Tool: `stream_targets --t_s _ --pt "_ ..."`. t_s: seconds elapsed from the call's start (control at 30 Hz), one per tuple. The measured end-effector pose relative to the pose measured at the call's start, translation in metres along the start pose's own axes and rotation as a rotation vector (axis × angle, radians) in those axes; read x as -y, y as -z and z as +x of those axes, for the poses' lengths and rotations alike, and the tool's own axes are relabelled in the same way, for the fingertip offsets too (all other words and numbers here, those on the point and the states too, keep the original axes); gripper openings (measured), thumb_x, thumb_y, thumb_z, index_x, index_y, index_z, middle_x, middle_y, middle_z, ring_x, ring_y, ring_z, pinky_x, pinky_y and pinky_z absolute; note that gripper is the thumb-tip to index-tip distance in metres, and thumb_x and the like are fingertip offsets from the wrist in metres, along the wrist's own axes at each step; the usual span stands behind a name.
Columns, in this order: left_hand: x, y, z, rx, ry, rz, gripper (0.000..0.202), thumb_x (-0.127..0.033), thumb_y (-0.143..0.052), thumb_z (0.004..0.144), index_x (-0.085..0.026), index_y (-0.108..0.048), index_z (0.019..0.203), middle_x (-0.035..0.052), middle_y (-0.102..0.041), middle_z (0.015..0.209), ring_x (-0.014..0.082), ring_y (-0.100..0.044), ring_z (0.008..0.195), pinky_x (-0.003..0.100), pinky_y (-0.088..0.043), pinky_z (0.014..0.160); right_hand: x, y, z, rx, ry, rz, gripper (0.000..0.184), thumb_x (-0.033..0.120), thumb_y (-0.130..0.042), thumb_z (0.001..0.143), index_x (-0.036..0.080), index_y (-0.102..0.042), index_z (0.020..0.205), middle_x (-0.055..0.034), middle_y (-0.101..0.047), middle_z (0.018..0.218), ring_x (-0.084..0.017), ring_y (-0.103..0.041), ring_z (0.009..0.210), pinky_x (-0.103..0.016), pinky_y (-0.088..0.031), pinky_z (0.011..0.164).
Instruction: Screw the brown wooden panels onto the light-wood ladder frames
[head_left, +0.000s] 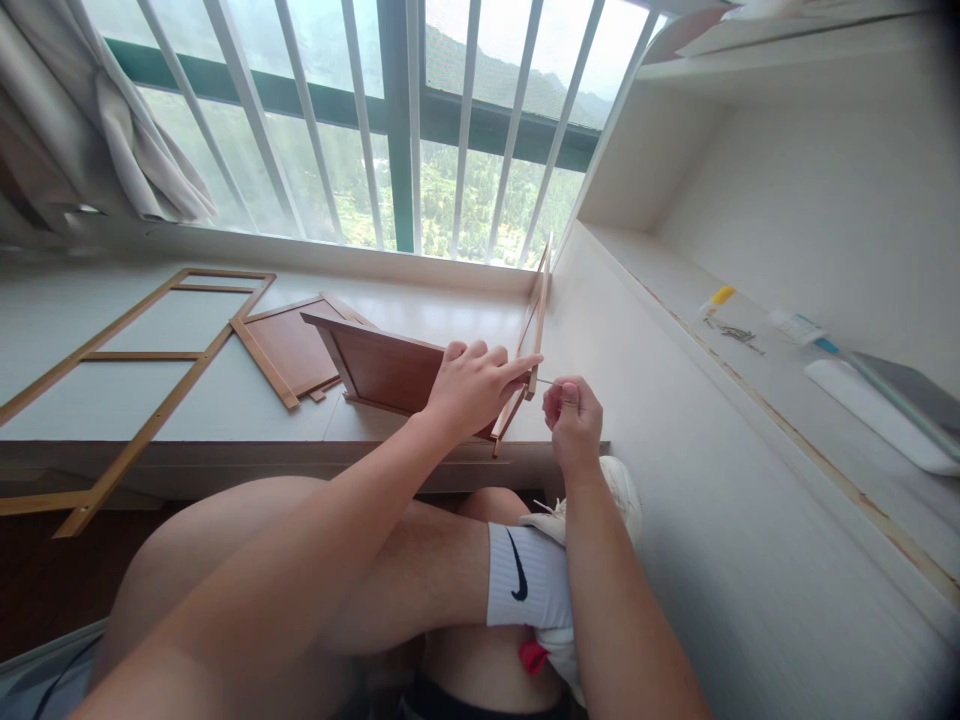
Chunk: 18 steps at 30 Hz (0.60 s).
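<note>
My left hand (480, 380) is wrapped over the top edge of a reddish-brown wooden panel (390, 370), near its right end. Its index finger stretches onto a narrow wooden frame (538, 325) that stands upright against the panel's end. On the other side of that frame, my right hand (574, 415) is closed around a thin metal rod (547, 381), which looks like a hex key. The rod's far end meets the frame, level with my left fingertip. Most of the rod is hidden inside my right fist.
A ladder-like wooden frame (142, 355) lies at the left, overhanging the ledge (390, 285). Beside it rests another brown panel (296, 345). The right-hand shelf holds several screws (731, 333), a yellow-capped item (721, 296), a tube (799, 328) and a dark flat device (911, 390). A white wall closes the right side.
</note>
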<state>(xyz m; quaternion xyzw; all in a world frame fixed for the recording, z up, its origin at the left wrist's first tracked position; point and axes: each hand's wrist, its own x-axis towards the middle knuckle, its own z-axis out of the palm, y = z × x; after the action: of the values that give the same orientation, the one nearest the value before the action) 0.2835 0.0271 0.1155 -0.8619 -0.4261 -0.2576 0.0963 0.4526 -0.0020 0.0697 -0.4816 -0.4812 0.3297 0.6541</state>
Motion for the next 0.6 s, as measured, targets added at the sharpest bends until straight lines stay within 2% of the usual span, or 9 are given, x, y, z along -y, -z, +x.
stream_targets --t_s 0.2,0.4,0.6 --pt "0.0008 0.0003 -0.0003 -0.009 -0.009 0.003 0.04 -0.039 -0.044 0.098 -0.044 -0.047 0.138 0.0032 -0.066 0.099 0.024 -0.052 0.093 0.041 -0.029 0.083 -0.0015 -0.0001 0.0016 -0.023 0.017 0.02 0.037 0.056 -0.054 0.088 0.021 -0.054 0.078 0.0037 -0.051 0.062 -0.009 -0.045 0.051 -0.018 -0.034 0.041" --pt "0.0004 0.0001 -0.0003 -0.004 -0.007 0.005 0.041 -0.039 -0.044 0.098 -0.044 -0.046 0.138 0.003 -0.066 0.098 0.0239 -0.051 0.093 0.041 -0.029 0.084 -0.0019 0.0014 0.0013 0.009 0.035 -0.005 0.035 0.053 -0.052 0.091 0.021 -0.054 0.077 0.0036 -0.05 0.061 -0.009 -0.043 0.05 -0.018 -0.033 0.041" --pt "0.0001 0.0003 -0.0001 -0.002 -0.003 0.007 0.041 -0.039 -0.044 0.098 -0.044 -0.046 0.138 0.0032 -0.066 0.098 0.0236 -0.051 0.093 0.041 -0.029 0.085 -0.0022 0.0022 0.002 0.002 0.045 -0.037 0.037 0.056 -0.053 0.089 0.021 -0.055 0.078 0.0028 -0.052 0.062 -0.01 -0.046 0.052 -0.019 -0.034 0.042"
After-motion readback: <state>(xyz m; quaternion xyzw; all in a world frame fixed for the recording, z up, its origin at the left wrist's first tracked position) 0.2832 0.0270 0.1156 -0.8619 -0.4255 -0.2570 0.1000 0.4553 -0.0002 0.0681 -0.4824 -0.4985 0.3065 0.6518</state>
